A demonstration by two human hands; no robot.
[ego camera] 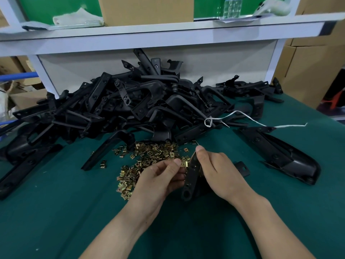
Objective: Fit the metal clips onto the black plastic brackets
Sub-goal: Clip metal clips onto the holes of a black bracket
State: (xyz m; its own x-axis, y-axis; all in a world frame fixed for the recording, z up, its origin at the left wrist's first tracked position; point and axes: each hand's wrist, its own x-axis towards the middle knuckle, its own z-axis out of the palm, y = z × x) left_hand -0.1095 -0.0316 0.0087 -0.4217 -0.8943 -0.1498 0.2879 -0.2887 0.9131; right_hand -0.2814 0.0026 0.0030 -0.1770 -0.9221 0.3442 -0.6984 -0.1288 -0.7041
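left hand (160, 176) pinches a metal clip (183, 164) right at the black bracket (191, 176), itself held in right hand (220, 171) closed grip, beside clip pile (155, 154)

The one head-worn camera looked forward and down at the bracket pile (130, 101) from its near side. It sat close, above that pile.

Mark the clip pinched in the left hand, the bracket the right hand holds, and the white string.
metal clip (183, 163): head view, its square brass face.
black bracket (191, 176): head view, middle of its flat strip.
white string (289, 126): head view, its straight stretch on the cloth.
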